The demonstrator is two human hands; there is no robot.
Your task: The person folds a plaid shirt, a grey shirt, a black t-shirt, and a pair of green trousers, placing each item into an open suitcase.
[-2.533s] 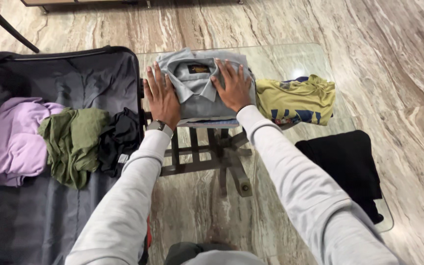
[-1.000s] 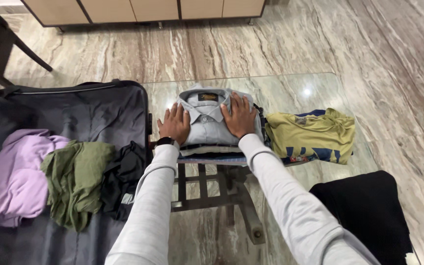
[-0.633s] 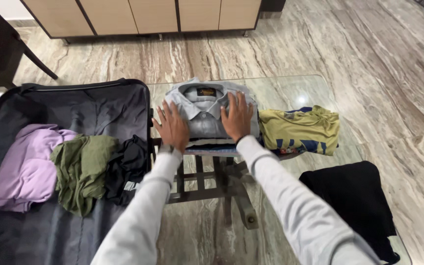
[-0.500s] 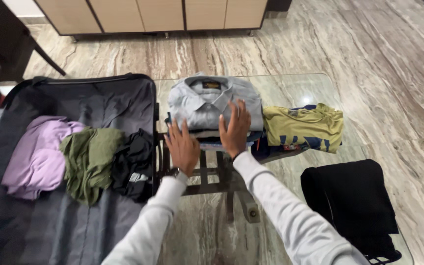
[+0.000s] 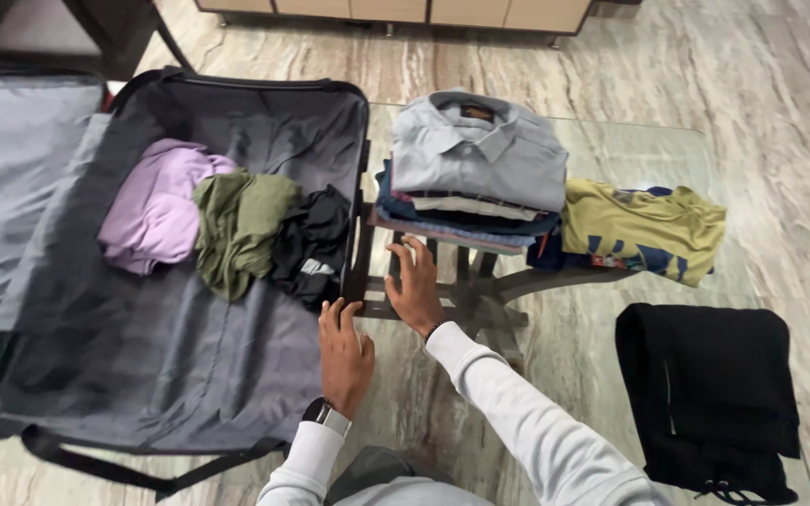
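Note:
A stack of folded clothes topped by a grey collared shirt [image 5: 475, 155] rests on the glass table [image 5: 611, 150]. My right hand [image 5: 414, 286] hovers just below the stack's near edge, fingers apart, holding nothing. My left hand [image 5: 344, 356], with a watch on the wrist, is lower and beside the right edge of the open dark suitcase [image 5: 189, 365], also empty with fingers spread. Inside the suitcase lie a lilac garment [image 5: 152, 206], an olive green garment [image 5: 236, 230] and a black garment [image 5: 307, 244], side by side.
A folded yellow shirt [image 5: 644, 230] lies right of the stack. A folded black garment [image 5: 710, 394] sits at the table's near right. The suitcase lid [image 5: 2, 187] lies open to the left. Wooden cabinets [image 5: 424, 9] stand at the back on the marble floor.
Both hands have come off the grey shirt and drawn back toward me, below the stack. The view has shifted, showing more of the suitcase and its lid.

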